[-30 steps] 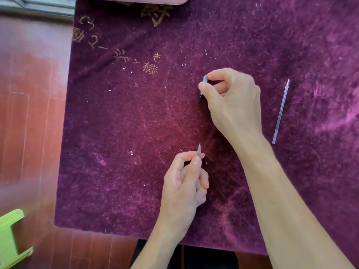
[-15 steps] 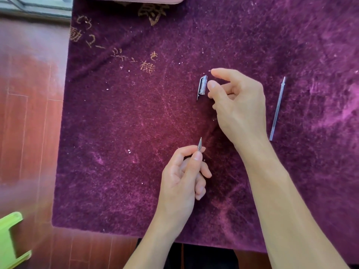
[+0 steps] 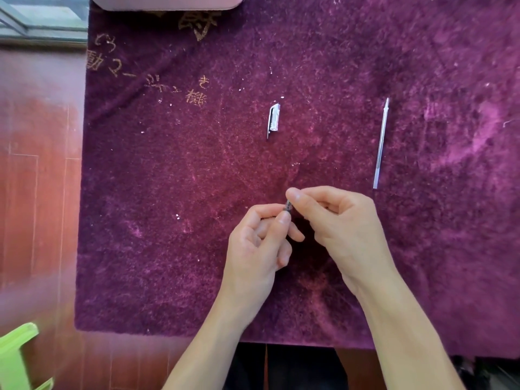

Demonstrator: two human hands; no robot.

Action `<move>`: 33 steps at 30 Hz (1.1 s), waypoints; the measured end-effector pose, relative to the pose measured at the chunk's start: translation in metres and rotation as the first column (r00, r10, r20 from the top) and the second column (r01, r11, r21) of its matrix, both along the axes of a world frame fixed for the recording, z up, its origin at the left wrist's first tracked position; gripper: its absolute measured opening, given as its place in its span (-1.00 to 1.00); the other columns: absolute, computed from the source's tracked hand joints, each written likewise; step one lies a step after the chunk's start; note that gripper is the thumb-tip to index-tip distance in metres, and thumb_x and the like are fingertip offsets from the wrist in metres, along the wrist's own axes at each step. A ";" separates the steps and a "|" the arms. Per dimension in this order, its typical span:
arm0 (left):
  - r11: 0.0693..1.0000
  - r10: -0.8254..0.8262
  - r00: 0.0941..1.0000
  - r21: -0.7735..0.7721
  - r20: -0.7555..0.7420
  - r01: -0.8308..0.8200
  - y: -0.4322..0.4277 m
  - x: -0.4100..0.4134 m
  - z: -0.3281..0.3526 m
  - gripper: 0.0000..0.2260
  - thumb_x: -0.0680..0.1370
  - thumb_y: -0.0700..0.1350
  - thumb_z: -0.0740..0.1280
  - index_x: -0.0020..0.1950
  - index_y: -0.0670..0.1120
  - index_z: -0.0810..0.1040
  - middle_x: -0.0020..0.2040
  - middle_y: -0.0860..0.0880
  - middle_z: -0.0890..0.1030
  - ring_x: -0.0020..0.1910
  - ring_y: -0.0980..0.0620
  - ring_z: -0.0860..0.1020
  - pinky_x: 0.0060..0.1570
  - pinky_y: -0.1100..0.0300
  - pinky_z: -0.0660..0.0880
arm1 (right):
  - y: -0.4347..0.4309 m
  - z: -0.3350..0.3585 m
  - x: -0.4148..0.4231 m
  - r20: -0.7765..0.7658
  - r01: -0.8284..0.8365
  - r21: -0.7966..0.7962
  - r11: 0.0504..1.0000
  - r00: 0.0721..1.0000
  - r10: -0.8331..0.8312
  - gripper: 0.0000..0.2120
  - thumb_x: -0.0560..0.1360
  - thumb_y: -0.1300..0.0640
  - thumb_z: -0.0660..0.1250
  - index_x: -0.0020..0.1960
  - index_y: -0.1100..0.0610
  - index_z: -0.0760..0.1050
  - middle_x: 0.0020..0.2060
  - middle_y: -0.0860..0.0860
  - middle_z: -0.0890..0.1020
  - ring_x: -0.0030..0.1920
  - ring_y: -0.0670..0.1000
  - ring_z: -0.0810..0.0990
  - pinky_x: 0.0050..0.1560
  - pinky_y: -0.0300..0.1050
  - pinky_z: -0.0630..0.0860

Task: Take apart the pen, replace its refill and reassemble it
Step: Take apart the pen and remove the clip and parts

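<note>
My left hand and right hand both pinch the pen, a slim dark barrel mostly hidden between my fingertips, above matted purple plush cloth. The clear, clipped cap lies well beyond my left hand; the thin translucent refill lies beyond my right, with open cloth between.

i hold both hands together low in the middle of the view, my left forearm and right forearm rising from the bottom edge and angling inward. my left hand pinches the pen between thumb and forefinger, the other fingers loosely curled beneath. my right hand sits just beside it, back up, thumb and forefinger pinching the same pen's upper end.
</note>
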State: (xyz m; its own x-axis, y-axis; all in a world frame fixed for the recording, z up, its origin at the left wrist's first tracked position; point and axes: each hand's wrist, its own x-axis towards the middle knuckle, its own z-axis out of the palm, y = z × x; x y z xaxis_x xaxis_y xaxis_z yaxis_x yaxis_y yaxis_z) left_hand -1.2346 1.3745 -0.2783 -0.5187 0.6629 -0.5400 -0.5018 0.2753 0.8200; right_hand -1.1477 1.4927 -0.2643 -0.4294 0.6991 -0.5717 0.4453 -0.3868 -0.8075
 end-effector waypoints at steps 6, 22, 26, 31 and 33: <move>0.999 -0.010 1.000 0.039 0.001 0.010 0.001 0.001 -0.002 -0.86 0.63 -0.06 0.36 0.13 -0.05 0.64 -0.21 -0.05 0.67 -0.45 0.11 0.45 -0.49 0.28 0.37 | 0.004 -0.005 0.009 -0.101 -0.013 -0.034 0.999 0.995 0.010 -0.88 0.52 0.06 0.57 -0.06 0.11 0.78 -0.47 -0.24 0.64 -0.46 -0.27 0.58 -0.42 -0.48 0.44; 0.996 -0.072 0.997 0.060 0.016 0.071 -0.003 -0.001 -0.006 -0.85 0.66 -0.11 0.32 0.12 -0.13 0.64 -0.26 -0.07 0.60 -0.48 0.13 0.30 -0.52 0.29 0.25 | 0.003 -0.017 0.016 -0.129 0.003 -0.054 0.999 0.992 -0.010 -0.92 0.57 0.14 0.52 -0.03 0.13 0.76 -0.47 -0.28 0.58 -0.46 -0.24 0.46 -0.42 -0.44 0.37; 0.994 -0.081 0.996 0.071 0.041 0.078 -0.004 -0.002 -0.007 -0.84 0.67 -0.10 0.31 0.13 -0.15 0.63 -0.24 -0.07 0.60 -0.48 0.14 0.29 -0.52 0.31 0.25 | 0.001 -0.015 0.016 -0.152 0.000 -0.092 0.996 0.988 -0.014 -0.92 0.59 0.12 0.51 -0.02 0.10 0.77 -0.47 -0.24 0.54 -0.47 -0.22 0.40 -0.46 -0.40 0.35; 0.995 -0.049 0.995 0.086 0.084 0.042 -0.003 -0.003 -0.007 -0.81 0.65 -0.07 0.32 0.12 -0.16 0.64 -0.24 -0.08 0.59 -0.48 0.15 0.32 -0.51 0.30 0.25 | -0.004 -0.008 0.012 -0.190 -0.020 -0.224 0.974 0.982 -0.023 -0.87 0.63 0.03 0.45 0.06 -0.02 0.79 -0.33 0.02 0.53 -0.39 -0.12 0.38 -0.50 -0.35 0.32; 0.995 -0.061 0.995 0.087 0.080 0.054 -0.003 -0.003 -0.007 -0.82 0.65 -0.08 0.32 0.12 -0.16 0.64 -0.24 -0.08 0.59 -0.48 0.16 0.32 -0.51 0.30 0.26 | -0.006 -0.007 0.011 -0.182 0.015 -0.222 0.975 0.982 -0.056 -0.87 0.59 -0.01 0.49 0.05 0.01 0.77 -0.33 -0.05 0.60 -0.42 -0.16 0.43 -0.49 -0.35 0.36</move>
State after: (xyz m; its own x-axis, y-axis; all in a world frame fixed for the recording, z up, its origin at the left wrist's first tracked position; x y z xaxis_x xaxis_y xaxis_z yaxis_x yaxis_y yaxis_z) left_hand -1.2376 1.3713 -0.2852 -0.4348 0.7350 -0.5202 -0.5539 0.2372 0.7981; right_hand -1.1364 1.4864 -0.2716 -0.5195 0.5829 -0.6248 0.2783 -0.5759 -0.7687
